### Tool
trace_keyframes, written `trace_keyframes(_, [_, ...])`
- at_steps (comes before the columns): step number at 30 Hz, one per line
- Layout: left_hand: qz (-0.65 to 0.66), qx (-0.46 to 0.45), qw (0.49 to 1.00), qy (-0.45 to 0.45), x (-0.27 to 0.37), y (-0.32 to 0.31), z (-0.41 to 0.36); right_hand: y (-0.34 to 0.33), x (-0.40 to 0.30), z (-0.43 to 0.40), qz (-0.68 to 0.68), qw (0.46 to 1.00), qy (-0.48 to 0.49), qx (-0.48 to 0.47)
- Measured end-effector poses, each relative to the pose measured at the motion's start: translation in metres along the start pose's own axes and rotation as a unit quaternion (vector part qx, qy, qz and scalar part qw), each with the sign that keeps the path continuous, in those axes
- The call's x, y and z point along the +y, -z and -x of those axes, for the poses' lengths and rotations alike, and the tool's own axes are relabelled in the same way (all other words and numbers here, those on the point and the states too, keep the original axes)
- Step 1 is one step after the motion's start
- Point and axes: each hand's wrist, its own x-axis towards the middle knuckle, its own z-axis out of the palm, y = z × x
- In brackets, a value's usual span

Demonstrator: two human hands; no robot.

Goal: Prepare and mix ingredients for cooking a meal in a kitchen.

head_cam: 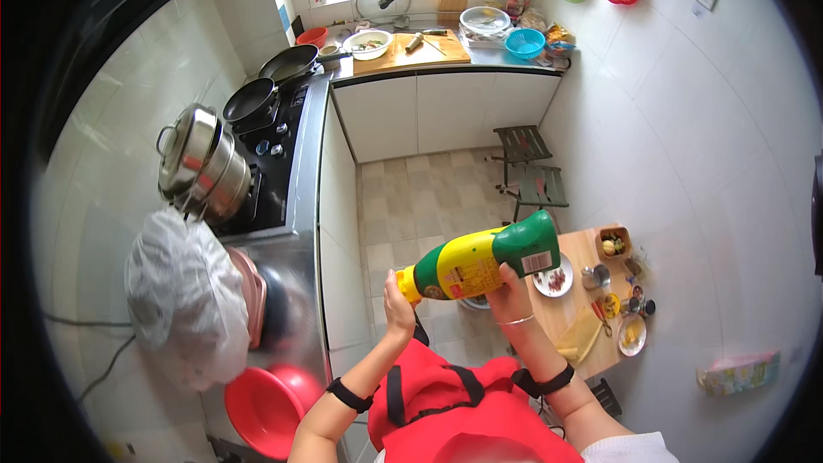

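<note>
A green and yellow plastic bottle lies tilted on its side in the air, held between both hands in front of the red apron. My left hand grips its yellow cap. The green base end rests in my right hand, whose thumb presses on the bottle near a printed label. Behind the right hand, on a low wooden table, are a white plate with reddish pieces, a metal cup, scissors and a yellow cloth.
Left, a gas stove carries a steel steamer pot and black frying pans. Nearer are a plastic-covered item and a red basin. Ahead, the counter holds a cutting board and bowls. Folding stools stand on the floor.
</note>
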Motion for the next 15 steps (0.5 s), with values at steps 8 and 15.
trace_keyframes(8, [0.047,-0.268,0.961,0.042,0.124,-0.070,-0.172,-0.036,-0.018,-0.200,-0.079,0.995,0.037,0.058])
trace_keyframes(15, [-0.022,-0.388,0.914,0.121,0.165,-0.132,-0.343,-0.015,-0.039,-0.384,-0.084,0.989,0.091,0.086])
